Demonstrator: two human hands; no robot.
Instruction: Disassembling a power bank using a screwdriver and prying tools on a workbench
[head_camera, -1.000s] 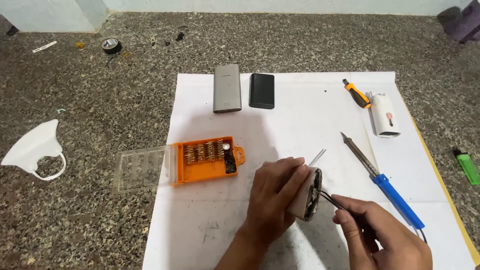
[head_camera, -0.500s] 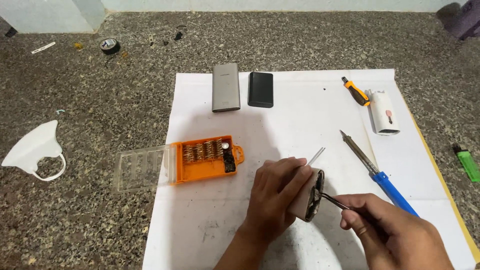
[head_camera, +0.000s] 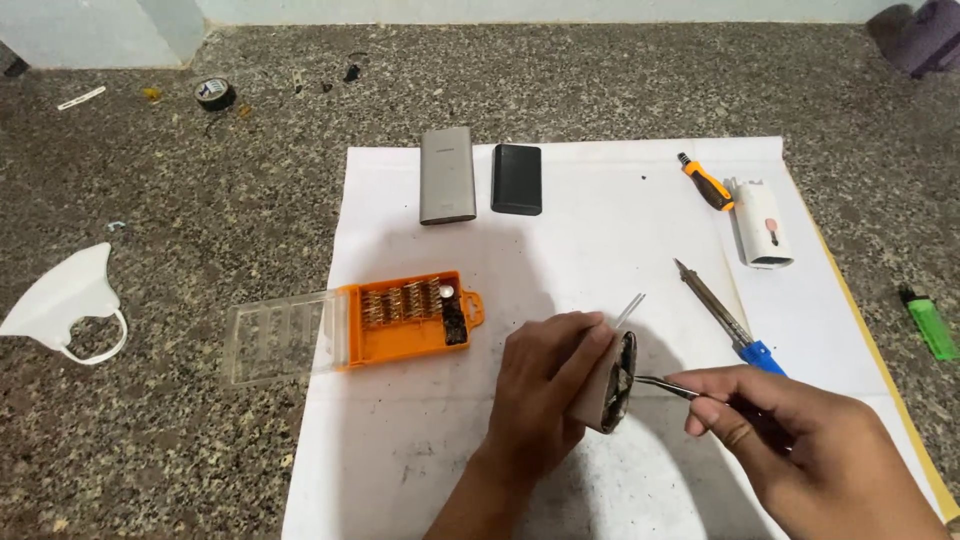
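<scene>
1. An orange bit case (head_camera: 405, 320) with a clear lid lies open at the left edge of the white paper sheet (head_camera: 600, 230).
2. A grey power bank (head_camera: 447, 175) and a black one (head_camera: 516, 179) lie side by side at the far edge.
3. A blue-handled soldering iron (head_camera: 722, 317) lies to the right.
4. A green lighter (head_camera: 930, 324) lies off the sheet, far right.

Repair workspace; soldering iron (head_camera: 722, 312), bit set (head_camera: 410, 318)

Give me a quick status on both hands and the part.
Left hand grips the small open casing. Right hand holds tweezers, tips at the casing's open end. Soldering iron lies close beside them.
</scene>
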